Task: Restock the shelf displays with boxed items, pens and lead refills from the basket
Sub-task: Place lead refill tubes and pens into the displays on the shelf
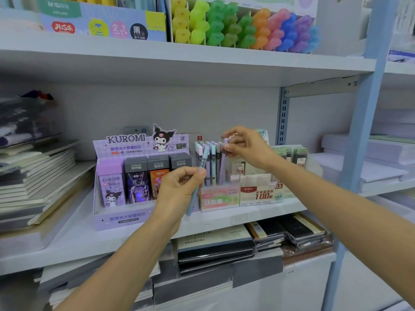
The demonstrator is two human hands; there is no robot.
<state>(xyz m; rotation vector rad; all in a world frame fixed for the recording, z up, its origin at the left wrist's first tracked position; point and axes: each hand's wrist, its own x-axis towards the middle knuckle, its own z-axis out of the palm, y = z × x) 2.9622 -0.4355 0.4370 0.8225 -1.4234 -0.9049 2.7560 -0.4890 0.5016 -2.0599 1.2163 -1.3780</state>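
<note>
My left hand (178, 187) grips a light blue lead refill tube (198, 182), held tilted in front of the shelf. My right hand (244, 147) pinches the top of a purple lead refill tube (223, 167) that stands in the pink display box (219, 197) among several upright pastel tubes. To the left stands the purple Kuromi display (125, 176) with boxed lead refills in rows. To the right sits a white display (261, 191) with lead refill packs. The basket is out of view.
The white middle shelf (224, 221) carries the displays. Stacked notebooks (38, 176) lie at the left. Wrapped notebooks (247, 241) fill the shelf below. Coloured highlighters (242, 28) stand on the upper shelf. A blue upright post (361, 153) runs down the right.
</note>
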